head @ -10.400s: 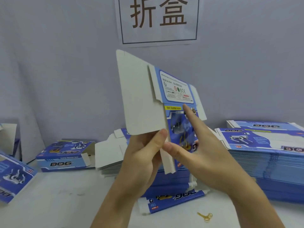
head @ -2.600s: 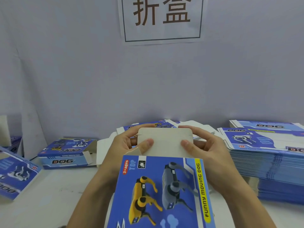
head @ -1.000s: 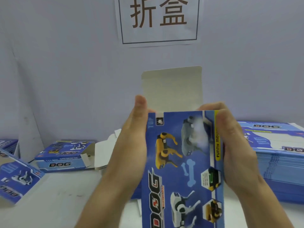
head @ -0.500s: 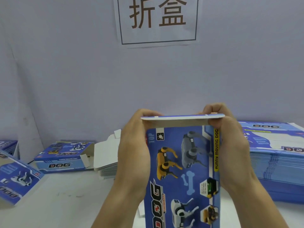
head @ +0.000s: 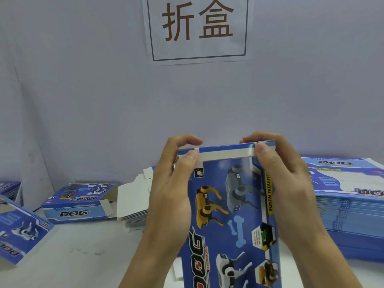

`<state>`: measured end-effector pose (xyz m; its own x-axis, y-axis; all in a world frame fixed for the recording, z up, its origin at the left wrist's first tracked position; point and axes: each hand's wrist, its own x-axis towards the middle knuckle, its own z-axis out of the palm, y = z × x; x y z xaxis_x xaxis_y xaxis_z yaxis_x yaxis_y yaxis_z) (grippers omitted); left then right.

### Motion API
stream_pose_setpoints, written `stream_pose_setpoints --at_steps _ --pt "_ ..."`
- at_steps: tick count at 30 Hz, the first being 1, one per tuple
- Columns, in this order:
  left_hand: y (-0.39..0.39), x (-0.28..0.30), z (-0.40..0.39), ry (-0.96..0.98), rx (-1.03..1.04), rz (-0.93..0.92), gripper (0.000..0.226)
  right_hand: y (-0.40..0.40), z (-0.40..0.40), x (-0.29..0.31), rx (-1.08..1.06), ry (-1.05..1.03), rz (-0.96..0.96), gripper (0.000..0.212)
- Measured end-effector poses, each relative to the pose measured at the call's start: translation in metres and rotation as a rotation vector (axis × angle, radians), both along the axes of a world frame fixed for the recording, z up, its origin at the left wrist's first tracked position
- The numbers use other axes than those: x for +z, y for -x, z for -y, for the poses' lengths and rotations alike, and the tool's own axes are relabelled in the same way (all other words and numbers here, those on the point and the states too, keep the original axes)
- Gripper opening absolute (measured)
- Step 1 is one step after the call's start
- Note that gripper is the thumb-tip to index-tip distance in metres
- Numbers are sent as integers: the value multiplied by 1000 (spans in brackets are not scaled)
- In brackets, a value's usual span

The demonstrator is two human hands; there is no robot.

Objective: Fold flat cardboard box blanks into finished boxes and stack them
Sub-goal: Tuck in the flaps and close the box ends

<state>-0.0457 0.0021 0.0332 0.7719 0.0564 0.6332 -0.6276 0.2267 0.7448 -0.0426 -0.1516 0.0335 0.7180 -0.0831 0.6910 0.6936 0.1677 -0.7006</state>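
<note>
The box (head: 230,204) stands upright in front of the person, printed face toward the camera, so that its top end sits at a height where both thumbs can work on it. The left hand (head: 172,183) grips the upper left corner, thumb pressed on the front of the white-and-blue top flap (head: 224,153) and fingers curled over behind it. The right hand (head: 284,183) mirrors this at the upper right corner, thumb on the flap's front edge and fingers wrapped over the top. Holding both corners at once keeps the flap square to the box while it is pushed down; judging by its folded-over position, the closing tuck is the step in hand (whether the tab is fully seated inside cannot be told from here).

The supplies are laid out for reach. A tall pile of flat blanks (head: 342,204) rests on the counter (head: 83,256) just to the right, and a lower pile of blanks (head: 133,206) lies behind the left wrist. At left, 1 folded box (head: 76,204) lies flat with an end flap open, and another box (head: 18,231) leans near the left edge; that side probably serves as the place for finished work. A paper sign (head: 197,28) with 2 characters hangs on the wall above.
</note>
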Motion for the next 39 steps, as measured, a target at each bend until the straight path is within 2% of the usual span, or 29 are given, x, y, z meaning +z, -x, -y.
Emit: stream_pose_setpoints --at_steps 13,17,20,22,27,32,35,38,39 --pt "0 -1 0 81 1 11 18 -4 9 -2 70 -35 -19 18" --pt "1 2 4 58 33 40 28 -3 7 -5 -15 0 31 29" --pt "1 3 5 5 128 86 22 -4 2 -6 -130 -6 54 30" --pt "0 0 5 12 121 87 19 -6 0 -7 -175 -28 43 33" --pt "-1 -4 -2 -154 120 153 19 -8 1 -10 -194 -63 6 33" --pt "-5 -6 -1 -134 189 207 13 -4 0 -6 -154 -45 17 41" --pt "-10 -2 -8 11 328 238 12 1 -2 1 -256 56 60 36" --pt "-17 2 -25 331 675 257 16 10 -5 13 -538 89 116 21" --pt "-20 2 -29 457 768 261 16 14 -5 17 -535 137 99 17"
